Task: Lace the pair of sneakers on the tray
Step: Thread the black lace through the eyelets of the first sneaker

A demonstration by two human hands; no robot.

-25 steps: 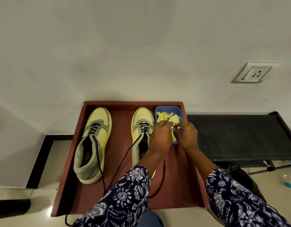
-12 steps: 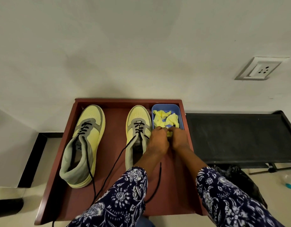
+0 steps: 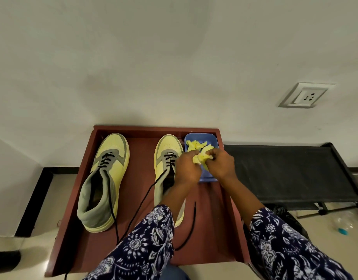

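Fingers of both hands are pinched into one crumpled yellow wad, right over the blue tub where more yellow scraps lie. The left hand grips the wad's near side, the right hand clutches its far side; whether they are tearing it or balling it up, I cannot tell.

So the lacing itself looks paused. Just beside the left hand sits the right sneaker, only its lowest eyelets threaded, with its black lace ends trailing loose toward the near edge of the tray. The left sneaker stands well apart at the tray's other side, equally half-laced, its lace dangling down.

My read: a side step with the stuffing, and the real work is far from done. Next, those hands need to let the wad go and catch a lace tip for the next eyelet.

The red-brown tray sits on a pale floor against a white wall, a wall socket up right, a black rack alongside.
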